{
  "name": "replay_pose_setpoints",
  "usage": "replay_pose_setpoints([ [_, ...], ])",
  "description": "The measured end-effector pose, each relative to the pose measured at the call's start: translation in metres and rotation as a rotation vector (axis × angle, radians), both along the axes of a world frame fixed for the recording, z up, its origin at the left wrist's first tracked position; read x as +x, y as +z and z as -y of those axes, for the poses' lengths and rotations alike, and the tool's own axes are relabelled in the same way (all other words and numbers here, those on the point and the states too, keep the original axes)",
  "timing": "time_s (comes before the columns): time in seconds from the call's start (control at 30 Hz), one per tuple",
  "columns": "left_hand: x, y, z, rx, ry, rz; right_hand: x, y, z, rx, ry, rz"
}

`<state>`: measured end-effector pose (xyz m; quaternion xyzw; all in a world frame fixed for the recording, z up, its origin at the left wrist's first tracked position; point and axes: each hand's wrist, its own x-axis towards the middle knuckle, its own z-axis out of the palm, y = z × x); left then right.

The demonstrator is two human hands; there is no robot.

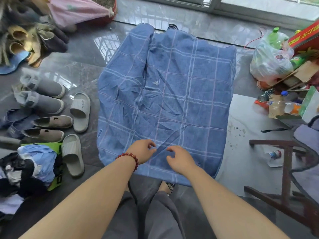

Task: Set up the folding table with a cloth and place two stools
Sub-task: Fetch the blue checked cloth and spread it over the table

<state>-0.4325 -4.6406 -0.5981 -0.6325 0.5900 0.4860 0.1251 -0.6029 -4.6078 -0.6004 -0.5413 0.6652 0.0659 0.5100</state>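
A blue checked cloth [172, 94] lies spread over the folding table, which it hides almost completely; only a dark bit of the table [172, 26] shows at the far edge. The cloth is wrinkled, with a fold bunched along its far left part. My left hand [142, 151], with a red bead bracelet on the wrist, and my right hand [179, 159] hover close together over the near edge of the cloth. Their fingers are curled and apart, holding nothing. A dark wooden stool or chair frame [286, 171] stands at the right.
Several shoes and slippers [57, 116] line the floor on the left, with a pile of clothes [25, 168] near them. A plastic bag with bottles [269, 57] and boxes of clutter [293, 94] crowd the right. A sliding door frame [224, 7] runs along the back.
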Motion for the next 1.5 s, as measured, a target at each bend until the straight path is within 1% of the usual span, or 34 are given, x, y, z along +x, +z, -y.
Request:
replay_pose_setpoints([
  [0.13, 0.019, 0.008, 0.005, -0.092, 0.081, -0.043, 0.026, 0.005, 0.013, -0.043, 0.001, 0.022],
  [0.3, 0.047, 0.009, 0.023, -0.168, 0.177, -0.129, 0.069, 0.009, 0.034, -0.106, -0.109, 0.069],
  [0.53, 0.096, 0.002, 0.054, -0.219, 0.166, -0.104, 0.132, 0.007, 0.062, -0.104, -0.262, 0.102],
  [0.77, 0.150, -0.011, 0.075, -0.244, 0.114, -0.137, 0.191, -0.011, 0.082, -0.094, -0.380, 0.079],
  [0.9, 0.180, -0.020, 0.089, -0.259, 0.110, -0.127, 0.219, -0.019, 0.095, -0.162, -0.369, -0.014],
  [1.1, 0.207, -0.039, 0.103, -0.246, 0.208, -0.097, 0.250, -0.035, 0.119, -0.264, -0.375, -0.138],
  [1.27, 0.215, -0.053, 0.110, -0.187, 0.274, -0.067, 0.261, -0.040, 0.136, -0.255, -0.204, -0.291],
  [1.33, 0.217, -0.058, 0.111, -0.150, 0.276, -0.035, 0.264, -0.041, 0.140, -0.240, -0.184, -0.339],
  [1.4, 0.216, -0.062, 0.111, -0.122, 0.272, -0.013, 0.263, -0.042, 0.141, -0.221, -0.184, -0.342],
  [1.5, 0.210, -0.063, 0.112, -0.080, 0.273, 0.012, 0.256, -0.045, 0.143, -0.235, -0.191, -0.296],
])
